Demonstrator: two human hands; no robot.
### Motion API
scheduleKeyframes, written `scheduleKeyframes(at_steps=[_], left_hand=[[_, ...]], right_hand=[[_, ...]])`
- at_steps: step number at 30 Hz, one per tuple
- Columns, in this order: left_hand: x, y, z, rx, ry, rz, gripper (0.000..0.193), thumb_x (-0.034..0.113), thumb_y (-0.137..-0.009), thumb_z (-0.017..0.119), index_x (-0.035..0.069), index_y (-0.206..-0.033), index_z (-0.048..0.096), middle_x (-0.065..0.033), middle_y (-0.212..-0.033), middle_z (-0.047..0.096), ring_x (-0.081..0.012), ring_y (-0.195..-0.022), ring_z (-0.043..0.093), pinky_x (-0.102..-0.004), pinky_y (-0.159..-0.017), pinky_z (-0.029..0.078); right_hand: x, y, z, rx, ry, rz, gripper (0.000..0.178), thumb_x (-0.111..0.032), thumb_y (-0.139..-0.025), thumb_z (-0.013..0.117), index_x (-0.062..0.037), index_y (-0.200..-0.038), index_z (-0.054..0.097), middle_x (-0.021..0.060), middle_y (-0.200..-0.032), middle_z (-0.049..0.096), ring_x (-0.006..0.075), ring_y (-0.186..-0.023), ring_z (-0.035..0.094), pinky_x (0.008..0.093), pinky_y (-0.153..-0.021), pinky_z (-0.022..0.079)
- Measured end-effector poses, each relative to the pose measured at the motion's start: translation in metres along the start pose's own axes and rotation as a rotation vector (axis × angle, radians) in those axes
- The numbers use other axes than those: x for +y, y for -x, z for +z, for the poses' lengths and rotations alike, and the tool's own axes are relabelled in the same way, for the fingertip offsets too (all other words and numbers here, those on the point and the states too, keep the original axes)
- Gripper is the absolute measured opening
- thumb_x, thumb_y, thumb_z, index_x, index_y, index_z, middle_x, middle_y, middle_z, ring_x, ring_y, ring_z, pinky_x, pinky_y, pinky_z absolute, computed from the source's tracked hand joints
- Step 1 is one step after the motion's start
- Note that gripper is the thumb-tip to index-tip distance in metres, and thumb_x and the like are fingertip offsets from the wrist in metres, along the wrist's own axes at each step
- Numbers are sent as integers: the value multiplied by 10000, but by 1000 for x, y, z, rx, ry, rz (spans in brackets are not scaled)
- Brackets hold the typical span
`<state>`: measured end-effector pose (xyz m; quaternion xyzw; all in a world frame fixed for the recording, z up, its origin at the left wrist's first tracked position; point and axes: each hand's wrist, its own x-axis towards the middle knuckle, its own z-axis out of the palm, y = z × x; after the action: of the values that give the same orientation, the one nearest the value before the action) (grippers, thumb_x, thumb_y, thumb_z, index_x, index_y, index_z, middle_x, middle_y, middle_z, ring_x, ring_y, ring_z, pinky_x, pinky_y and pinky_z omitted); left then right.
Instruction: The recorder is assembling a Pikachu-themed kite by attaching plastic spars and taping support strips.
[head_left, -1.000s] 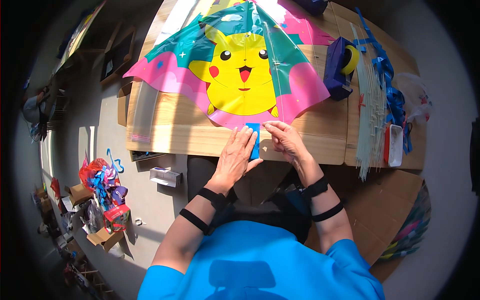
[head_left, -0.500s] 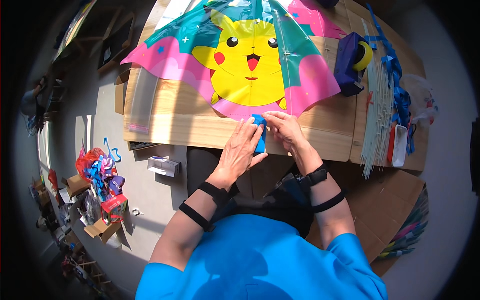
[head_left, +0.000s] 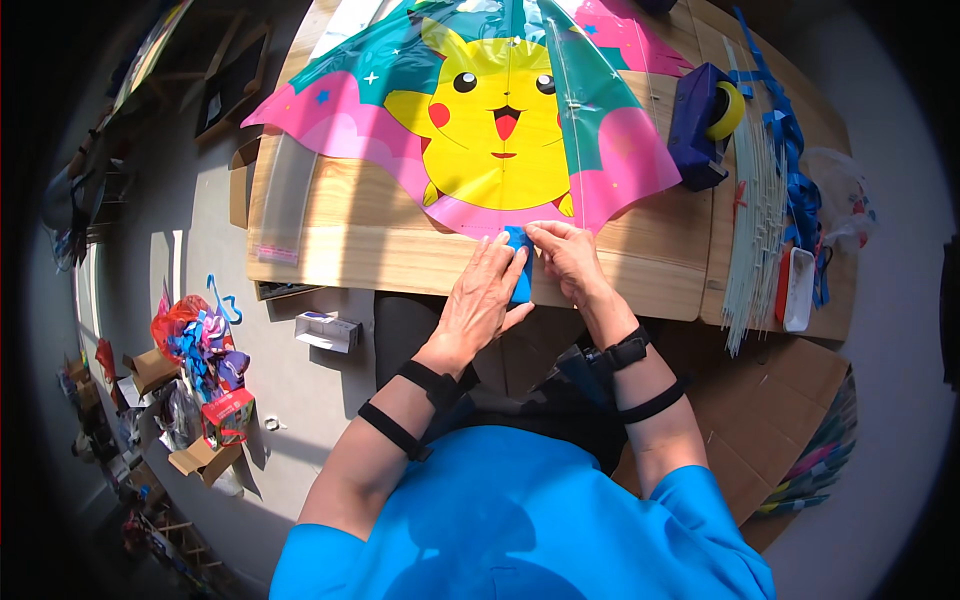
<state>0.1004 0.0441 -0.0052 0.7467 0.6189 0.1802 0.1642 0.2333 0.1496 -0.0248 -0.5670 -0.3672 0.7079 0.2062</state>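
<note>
A kite (head_left: 500, 130) of shiny film, pink and teal with a yellow cartoon creature, lies spread on the wooden table. At its lower middle edge is a blue strip (head_left: 521, 289) of thin material, which hangs down toward the table's near edge. My left hand (head_left: 478, 300) lies along this strip, fingers stretched out and pressing on it, thumb apart. On the other side, my right hand (head_left: 570, 262) pinches the strip's top right corner between thumb and forefinger, close to the kite's hem. The fingertips partly hide how strip and kite meet.
A dark blue tape dispenser (head_left: 694, 130) with yellow tape stands right of the kite. Beyond it lie thin white rods (head_left: 752, 230), blue ribbons (head_left: 800, 200) and a red-and-white box (head_left: 797, 290). Clear plastic sleeves (head_left: 285, 200) lie at left. Boxes and a colourful pile (head_left: 205, 345) sit on the floor.
My right forearm has shifted very slightly to the left. Both hands keep their places at the blue strip, and the kite lies as before.
</note>
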Motion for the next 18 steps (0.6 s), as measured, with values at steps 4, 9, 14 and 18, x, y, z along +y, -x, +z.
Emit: scheduleKeyframes(at_steps=[4, 9, 14, 18], left_hand=[[0, -1, -1, 8, -4, 2, 684, 273, -754, 734, 3, -1319, 460, -196, -1294, 447, -378, -1266, 430, -412, -1137, 300], [1, -1, -2, 4, -3, -11, 672, 272, -754, 733, 24, -1319, 466, -182, -1353, 407, -395, -1267, 425, -416, -1110, 337], [2, -3, -3, -2, -17, -2, 667, 279, -763, 723, 9, -1316, 466, -181, -1382, 401, -368, -1285, 417, -410, -1125, 317], [0, -1, 2, -12, -36, 5, 678, 285, -767, 716, -21, -1316, 462, -186, -1393, 416, -331, -1312, 401, -405, -1150, 277]], right_hand=[[1, -1, 1, 12, 4, -10, 178, -181, -848, 709, -23, -929, 702, -33, -589, 533, 33, -425, 414, 190, -371, 292], [2, 0, 3, 33, 18, -34, 177, -170, -850, 704, -12, -929, 700, -30, -590, 542, 34, -429, 421, 191, -377, 304], [1, 0, 3, 36, 15, -36, 165, -153, -851, 698, -6, -924, 700, -33, -588, 545, 32, -442, 421, 191, -383, 306], [-2, 3, 5, 38, 19, -42, 158, -144, -852, 693, -2, -922, 701, -34, -593, 551, 29, -451, 420, 193, -392, 303]])
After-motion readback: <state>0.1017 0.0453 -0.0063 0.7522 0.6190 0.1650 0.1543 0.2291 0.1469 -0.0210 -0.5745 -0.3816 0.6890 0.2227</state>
